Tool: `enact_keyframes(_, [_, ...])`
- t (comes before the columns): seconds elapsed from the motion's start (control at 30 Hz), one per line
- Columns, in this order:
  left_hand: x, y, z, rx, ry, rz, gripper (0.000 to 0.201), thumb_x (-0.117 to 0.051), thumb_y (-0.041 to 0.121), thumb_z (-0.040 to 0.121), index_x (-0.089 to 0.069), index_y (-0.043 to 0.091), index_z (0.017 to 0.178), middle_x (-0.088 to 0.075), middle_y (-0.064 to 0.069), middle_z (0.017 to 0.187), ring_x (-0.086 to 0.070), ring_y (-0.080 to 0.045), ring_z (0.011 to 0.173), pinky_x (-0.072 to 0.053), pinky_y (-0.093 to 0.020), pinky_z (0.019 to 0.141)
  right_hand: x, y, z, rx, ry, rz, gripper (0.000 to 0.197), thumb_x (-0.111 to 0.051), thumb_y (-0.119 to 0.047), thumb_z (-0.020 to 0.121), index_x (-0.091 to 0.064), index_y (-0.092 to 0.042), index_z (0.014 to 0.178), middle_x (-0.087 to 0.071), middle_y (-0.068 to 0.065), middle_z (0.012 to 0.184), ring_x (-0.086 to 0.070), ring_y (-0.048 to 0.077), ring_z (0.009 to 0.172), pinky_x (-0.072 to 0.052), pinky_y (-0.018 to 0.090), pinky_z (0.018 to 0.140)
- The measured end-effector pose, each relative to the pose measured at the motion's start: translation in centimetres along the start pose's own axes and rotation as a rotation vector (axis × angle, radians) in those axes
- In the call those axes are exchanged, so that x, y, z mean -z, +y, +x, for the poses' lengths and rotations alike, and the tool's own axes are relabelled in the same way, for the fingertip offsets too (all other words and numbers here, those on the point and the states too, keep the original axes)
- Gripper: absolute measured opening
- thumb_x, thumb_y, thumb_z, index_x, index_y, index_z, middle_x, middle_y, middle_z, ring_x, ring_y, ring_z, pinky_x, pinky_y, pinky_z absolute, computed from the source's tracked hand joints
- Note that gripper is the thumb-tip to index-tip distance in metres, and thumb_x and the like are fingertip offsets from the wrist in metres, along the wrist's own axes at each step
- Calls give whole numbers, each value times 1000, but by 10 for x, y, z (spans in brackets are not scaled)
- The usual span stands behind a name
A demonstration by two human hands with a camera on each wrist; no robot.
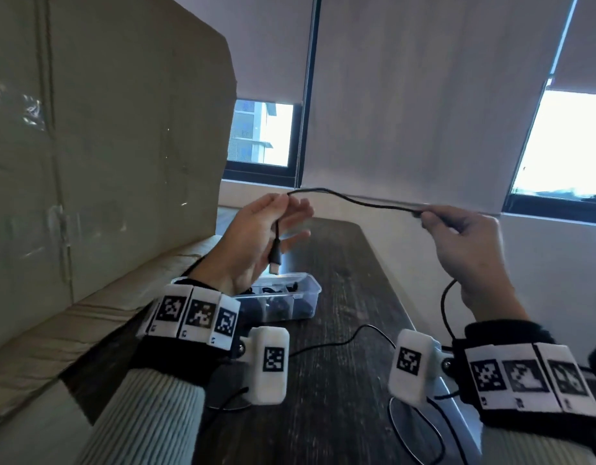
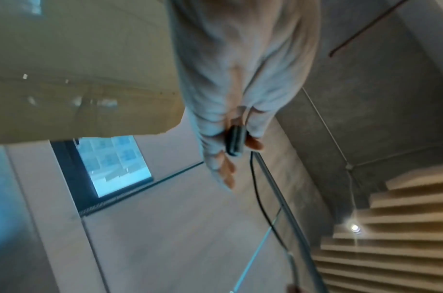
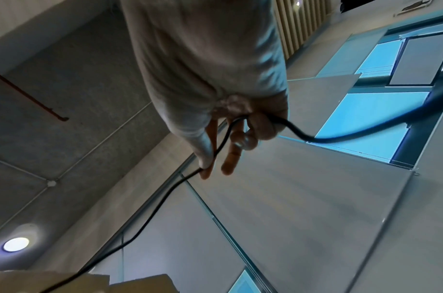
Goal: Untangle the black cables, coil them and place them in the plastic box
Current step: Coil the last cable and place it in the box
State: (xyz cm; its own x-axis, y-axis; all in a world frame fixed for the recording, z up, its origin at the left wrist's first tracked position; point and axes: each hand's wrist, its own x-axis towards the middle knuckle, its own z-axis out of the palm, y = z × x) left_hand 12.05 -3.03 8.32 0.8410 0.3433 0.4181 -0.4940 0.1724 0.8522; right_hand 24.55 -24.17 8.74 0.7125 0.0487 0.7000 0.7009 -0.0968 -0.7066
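Above the dark table (image 1: 340,263), both hands pinched one black cable (image 1: 357,200): left hand (image 1: 256,236) near its plug, right hand (image 1: 464,243) farther along.

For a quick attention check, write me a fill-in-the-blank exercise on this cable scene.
1. The black cable is stretched between both ___.
2. Its plug hangs below the ___ hand.
3. The plastic box sits on the dark ___.
4. The right hand ___ the cable.

Missing: hands; left; table; pinches
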Motion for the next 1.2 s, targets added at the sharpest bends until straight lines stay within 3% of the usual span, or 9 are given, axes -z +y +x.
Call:
enact_keyframes(0.2, [-8,1,2,21,-70,-286,30,-28,34,104,-46,23,82,-59,-7,134,-42,-19,136,-20,-47,111,-14,6,-8,-68,-290,-150,19,-67,-15,87,-73,-31,79,-70,-7,77,-59,8,74,-43,22,67])
enact_keyframes(0.3, [-7,1,2,19,-83,-388,32,-28,41,102,-47,27,80,-66,-2,118,-48,-20,131,-11,-56,111,-17,-2,-14,-99,-524,-227,13,-67,-16,89,-74,-26,86,-70,-5,73,-53,1,60,-42,20,61])
enact_keyframes(0.43, [-6,0,3,-2,-4,-534,27,-36,45,99,-46,27,82,-54,3,82,-63,-26,111,-23,-67,107,-17,-14,-21,-96,-759,-208,11,-67,-11,88,-76,-17,90,-66,-2,66,-52,8,65,-40,12,59])
enact_keyframes(0.6, [-6,2,2,-1,35,-658,24,-42,45,97,-48,25,86,-54,2,85,-68,-19,87,-45,-61,95,-11,-20,-20,-78,-968,-186,13,-67,-9,87,-77,-16,93,-64,-10,60,-50,-6,53,-37,4,55])
enact_keyframes(0.77, [-9,5,0,21,69,-572,39,-36,45,99,-49,18,74,-63,2,85,-66,-14,67,-58,-44,71,-4,-18,-17,-83,-1177,-333,14,-70,-12,85,-79,-19,94,-70,-3,66,-46,-3,49,-38,9,54])
enact_keyframes(0.9, [-15,5,-1,34,104,-348,39,-35,36,102,-51,14,74,-63,-1,76,-59,-14,62,-58,-35,69,-2,-18,-16,-23,-1130,-346,16,-66,-18,89,-76,-12,100,-76,9,90,-65,10,76,-51,24,81])
enact_keyframes(1.07, [-32,3,-6,2,82,-174,26,-36,28,103,-51,13,87,-63,-3,91,-65,-18,84,-51,-38,91,-15,-47,-26,-141,-823,-17,32,-42,-37,99,-70,-22,105,-76,-6,99,-70,5,93,-52,23,85])
enact_keyframes(1.13, [-36,2,-8,-52,55,-198,24,-36,30,102,-50,16,89,-60,-1,91,-65,-18,90,-50,-43,96,-21,-54,-31,-87,-851,-71,29,-44,-34,99,-70,-22,99,-75,-7,96,-69,5,92,-52,21,82])
enact_keyframes(1.2, [-36,4,-9,-100,48,-223,23,-37,35,101,-50,20,89,-55,3,87,-67,-18,85,-51,-52,92,-27,-53,-33,20,-938,-265,27,-51,-32,97,-70,-15,105,-73,-3,102,-67,11,99,-51,28,91])
